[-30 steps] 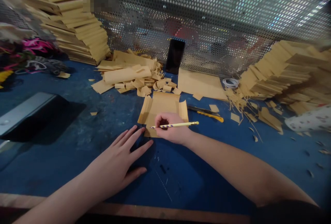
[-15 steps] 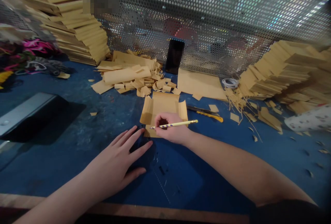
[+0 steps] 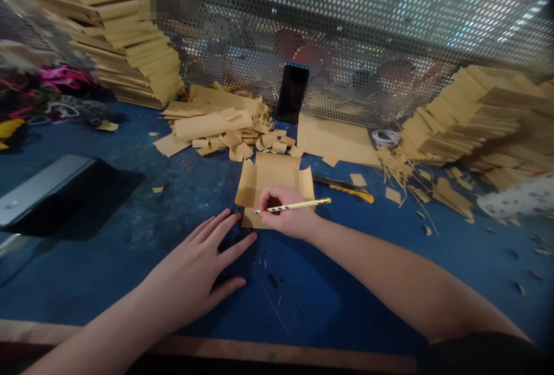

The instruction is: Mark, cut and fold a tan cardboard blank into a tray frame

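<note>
My right hand [image 3: 288, 213] grips a yellow striped pencil [image 3: 298, 206], its tip pointing left over the near edge of a tan cardboard piece with folded side flaps [image 3: 270, 176]. The piece lies flat on the blue table [image 3: 130, 231]. My left hand [image 3: 197, 274] rests flat on the table just left of the cardboard's near corner, fingers spread, pressing on something dark and flat that I cannot make out.
A yellow utility knife [image 3: 346, 187] lies right of the cardboard. Tall stacks of cardboard stand at back left [image 3: 125, 46] and right [image 3: 471, 115]; scraps [image 3: 225, 127] litter the middle. A dark phone [image 3: 293, 93] leans on the perforated metal wall. A black device [image 3: 47, 190] sits at left.
</note>
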### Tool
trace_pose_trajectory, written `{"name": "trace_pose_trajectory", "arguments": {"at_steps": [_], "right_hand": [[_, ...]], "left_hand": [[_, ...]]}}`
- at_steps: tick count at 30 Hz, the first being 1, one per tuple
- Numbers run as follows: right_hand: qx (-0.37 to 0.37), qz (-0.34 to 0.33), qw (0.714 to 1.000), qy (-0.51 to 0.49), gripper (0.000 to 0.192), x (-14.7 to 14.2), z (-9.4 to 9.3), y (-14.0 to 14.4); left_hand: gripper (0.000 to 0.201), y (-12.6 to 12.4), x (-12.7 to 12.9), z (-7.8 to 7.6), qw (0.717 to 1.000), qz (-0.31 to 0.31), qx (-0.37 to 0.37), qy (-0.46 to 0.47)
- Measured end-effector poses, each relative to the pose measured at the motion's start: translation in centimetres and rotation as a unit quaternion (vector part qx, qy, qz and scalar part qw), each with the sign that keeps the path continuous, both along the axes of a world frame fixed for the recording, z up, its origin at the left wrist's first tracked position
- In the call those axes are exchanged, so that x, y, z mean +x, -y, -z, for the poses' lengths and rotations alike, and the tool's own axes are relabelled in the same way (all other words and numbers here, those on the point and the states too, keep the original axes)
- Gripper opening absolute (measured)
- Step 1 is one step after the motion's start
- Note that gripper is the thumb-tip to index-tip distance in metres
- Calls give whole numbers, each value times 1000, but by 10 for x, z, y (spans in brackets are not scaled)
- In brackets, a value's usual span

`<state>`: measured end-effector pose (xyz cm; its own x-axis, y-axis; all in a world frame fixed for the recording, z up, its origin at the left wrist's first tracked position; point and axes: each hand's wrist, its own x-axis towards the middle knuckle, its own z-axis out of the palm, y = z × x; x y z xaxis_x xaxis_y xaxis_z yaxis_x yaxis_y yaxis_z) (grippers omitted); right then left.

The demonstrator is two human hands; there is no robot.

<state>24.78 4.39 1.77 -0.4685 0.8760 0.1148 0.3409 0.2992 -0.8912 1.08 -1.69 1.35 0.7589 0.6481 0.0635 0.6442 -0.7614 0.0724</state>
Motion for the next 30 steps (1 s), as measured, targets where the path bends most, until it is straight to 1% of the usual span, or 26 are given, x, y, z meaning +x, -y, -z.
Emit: {"name": "trace_pose_trajectory", "arguments": {"at_steps": [8,13,18,22,25,30], "right_hand": [[7,1,1000,1,9,0,-1,0],[5,-1,1000,5,9,-1,-1,2],[9,-7,1000,16,9,0,3,3],[9,-5,1000,0,11,0,5,2],[9,-5,1000,-10,14,-1,4,2],[9,-2,1000,3,17,-2,-1,3]], "left_hand": [[63,0,1,1,1000,-9,-8,25],[65,0,2,-1,1000,-3,-6,16],[66,0,1,0,1000,-5,-8,24],[64,0,2,1,1000,-9,-10,25],[64,1,2,1,1000,-8,-9,29],[65,1,2,2,1000,-6,-4,23]]}}
